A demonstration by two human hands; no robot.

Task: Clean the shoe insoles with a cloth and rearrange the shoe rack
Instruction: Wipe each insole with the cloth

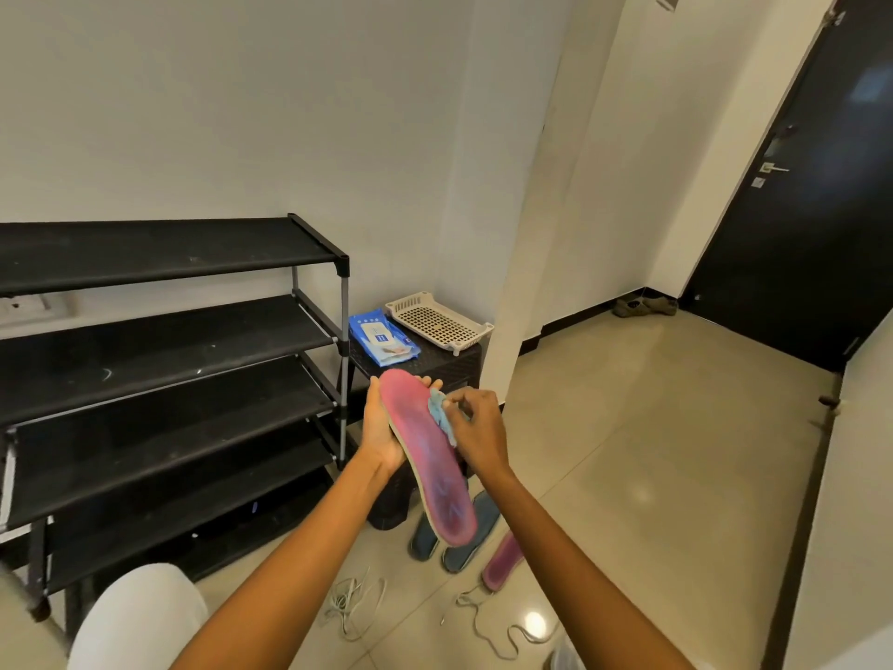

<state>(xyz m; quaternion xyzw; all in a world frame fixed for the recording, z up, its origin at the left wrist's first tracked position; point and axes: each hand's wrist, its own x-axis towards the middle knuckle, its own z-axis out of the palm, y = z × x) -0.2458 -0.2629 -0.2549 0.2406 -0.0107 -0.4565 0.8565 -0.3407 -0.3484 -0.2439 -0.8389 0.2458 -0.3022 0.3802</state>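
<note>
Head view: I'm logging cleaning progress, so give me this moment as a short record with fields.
left hand: holds the pink insole from beneath
right hand: presses a blue cloth on the insole's edge
floor: two blue insoles, a second pink insole, loose laces
rack: black, visible shelves bare
stool: carries a wipes pack and a tray
door: dark, shoes lie beside it
</note>
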